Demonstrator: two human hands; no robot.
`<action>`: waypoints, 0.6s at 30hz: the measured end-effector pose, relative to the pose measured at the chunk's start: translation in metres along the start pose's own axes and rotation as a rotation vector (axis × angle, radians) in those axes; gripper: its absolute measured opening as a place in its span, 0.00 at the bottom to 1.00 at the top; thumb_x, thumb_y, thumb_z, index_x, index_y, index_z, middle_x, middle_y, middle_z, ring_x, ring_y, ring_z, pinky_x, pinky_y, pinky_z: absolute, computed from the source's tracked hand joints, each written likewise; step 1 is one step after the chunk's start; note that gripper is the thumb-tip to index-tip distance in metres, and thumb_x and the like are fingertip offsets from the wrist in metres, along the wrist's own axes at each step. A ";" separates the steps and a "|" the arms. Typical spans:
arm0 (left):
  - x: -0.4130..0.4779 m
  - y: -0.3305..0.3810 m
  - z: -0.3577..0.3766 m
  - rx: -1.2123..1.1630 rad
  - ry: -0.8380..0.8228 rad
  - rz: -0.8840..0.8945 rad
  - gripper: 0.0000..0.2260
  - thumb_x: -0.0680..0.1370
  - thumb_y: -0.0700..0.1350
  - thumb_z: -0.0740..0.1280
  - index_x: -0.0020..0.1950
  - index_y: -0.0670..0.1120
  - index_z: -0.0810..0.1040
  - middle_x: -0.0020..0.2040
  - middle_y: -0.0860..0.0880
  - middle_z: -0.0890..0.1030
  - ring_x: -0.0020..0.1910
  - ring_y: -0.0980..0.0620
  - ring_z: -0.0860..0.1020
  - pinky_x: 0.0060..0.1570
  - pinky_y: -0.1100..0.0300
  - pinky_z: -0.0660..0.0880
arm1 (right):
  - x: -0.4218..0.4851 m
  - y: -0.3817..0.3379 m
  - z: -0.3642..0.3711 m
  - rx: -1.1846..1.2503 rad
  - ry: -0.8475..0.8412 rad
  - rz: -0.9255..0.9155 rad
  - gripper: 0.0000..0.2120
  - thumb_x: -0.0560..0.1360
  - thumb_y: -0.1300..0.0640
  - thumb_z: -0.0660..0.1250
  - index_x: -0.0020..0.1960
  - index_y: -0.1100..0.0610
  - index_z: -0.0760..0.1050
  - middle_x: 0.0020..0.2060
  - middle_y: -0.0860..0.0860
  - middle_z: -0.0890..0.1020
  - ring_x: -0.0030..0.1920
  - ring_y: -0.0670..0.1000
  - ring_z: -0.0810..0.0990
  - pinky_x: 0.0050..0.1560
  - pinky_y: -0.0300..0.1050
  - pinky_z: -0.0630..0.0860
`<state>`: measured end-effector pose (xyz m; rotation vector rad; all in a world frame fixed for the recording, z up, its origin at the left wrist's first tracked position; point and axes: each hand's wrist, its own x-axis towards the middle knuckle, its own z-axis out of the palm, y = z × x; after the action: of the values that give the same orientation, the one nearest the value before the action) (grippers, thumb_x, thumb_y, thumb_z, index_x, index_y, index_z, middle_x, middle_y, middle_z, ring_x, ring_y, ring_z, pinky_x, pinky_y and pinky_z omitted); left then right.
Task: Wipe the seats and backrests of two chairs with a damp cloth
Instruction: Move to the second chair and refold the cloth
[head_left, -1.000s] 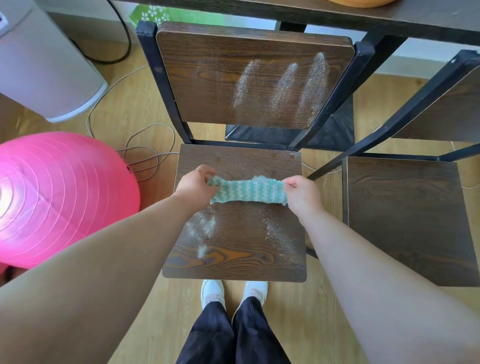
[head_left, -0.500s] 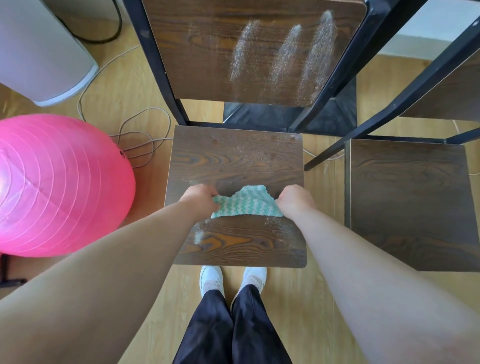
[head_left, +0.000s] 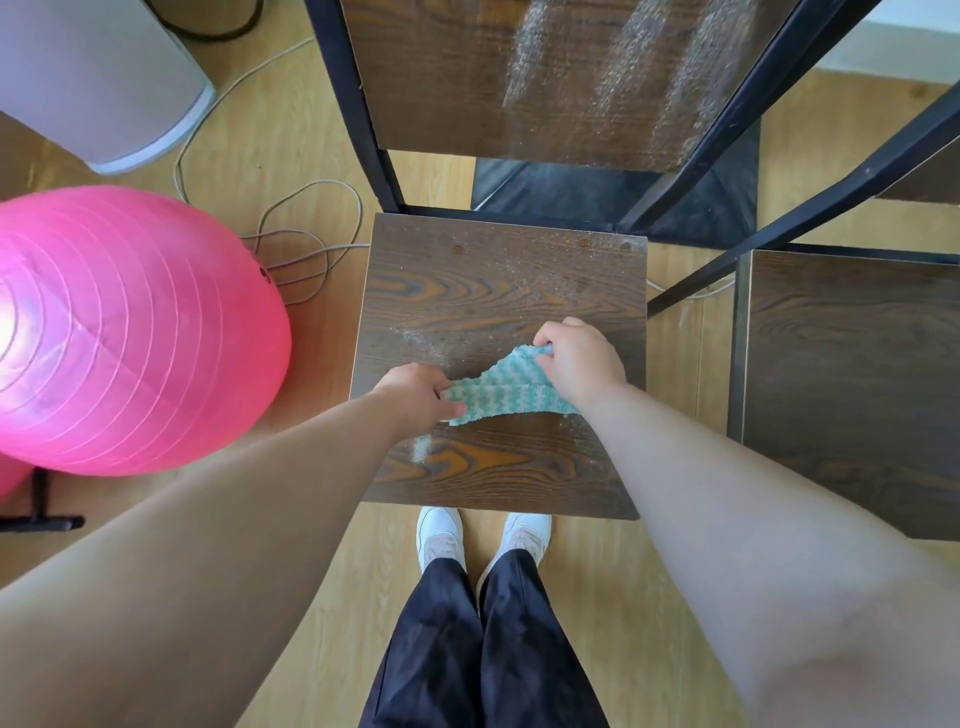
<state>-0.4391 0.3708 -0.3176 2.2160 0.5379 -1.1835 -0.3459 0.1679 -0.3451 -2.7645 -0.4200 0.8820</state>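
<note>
Left hand (head_left: 415, 391) and right hand (head_left: 582, 358) are each pinching an end of the green-and-white zigzag cloth (head_left: 501, 392), stretching it crosswise over the dusty dark wooden seat (head_left: 498, 291), right end farther back.

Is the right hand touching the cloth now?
Touching. In the head view, the right hand pinches one corner of the cloth between its curled fingers.

Left hand (head_left: 415, 392) and right hand (head_left: 582, 358) pinch a green cloth (head_left: 501, 392) over the dusty chair seat (head_left: 498, 291).
</note>
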 end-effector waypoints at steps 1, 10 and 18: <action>-0.001 0.000 0.000 -0.034 0.003 -0.017 0.25 0.79 0.62 0.65 0.68 0.46 0.75 0.57 0.48 0.79 0.52 0.49 0.78 0.51 0.55 0.74 | 0.000 0.000 -0.001 0.000 0.005 0.019 0.05 0.81 0.56 0.63 0.53 0.52 0.78 0.54 0.51 0.75 0.47 0.56 0.76 0.47 0.52 0.79; 0.003 0.005 0.006 -0.068 0.047 -0.045 0.17 0.80 0.57 0.66 0.60 0.46 0.79 0.50 0.47 0.81 0.45 0.49 0.78 0.42 0.57 0.75 | -0.005 0.008 -0.017 0.291 0.131 0.074 0.03 0.80 0.57 0.66 0.48 0.55 0.78 0.56 0.48 0.74 0.46 0.52 0.76 0.45 0.47 0.75; 0.015 0.028 0.011 -0.072 0.128 0.073 0.21 0.79 0.53 0.69 0.70 0.51 0.73 0.51 0.49 0.78 0.44 0.49 0.78 0.42 0.55 0.76 | -0.011 0.006 -0.041 0.522 0.120 0.027 0.02 0.80 0.54 0.66 0.50 0.48 0.77 0.48 0.44 0.79 0.50 0.47 0.77 0.42 0.39 0.72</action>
<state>-0.4210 0.3436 -0.3273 2.2398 0.5373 -0.9754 -0.3294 0.1542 -0.3084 -2.3257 -0.1082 0.7032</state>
